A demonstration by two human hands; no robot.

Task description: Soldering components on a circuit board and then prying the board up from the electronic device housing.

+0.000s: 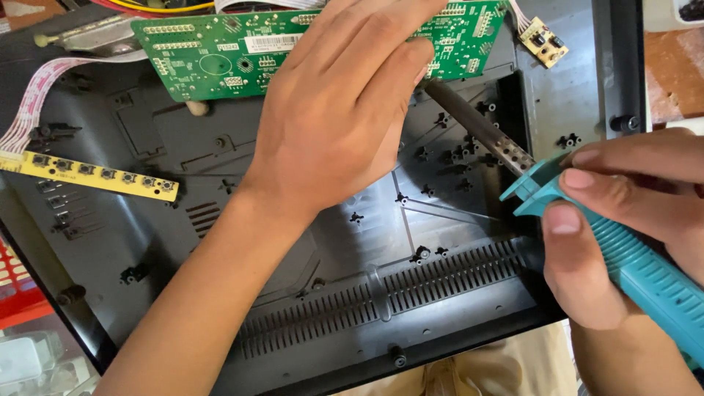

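Observation:
My left hand (pixel 345 103) lies flat, fingers pressed on a green circuit board (pixel 213 55) at the top of a black plastic back cover (pixel 293 242). My right hand (pixel 623 220) grips a soldering iron by its teal handle (pixel 623 257). The iron's metal barrel (pixel 477 128) points up-left, and its tip is hidden under my left fingers near the board's lower edge.
A narrow yellow button board (pixel 95 176) lies at the left, joined to a pink-white ribbon cable (pixel 33 95). A small tan board (pixel 543 40) sits at the top right. Vent slots (pixel 411 286) run along the cover's near edge. A red crate (pixel 18 286) stands at the lower left.

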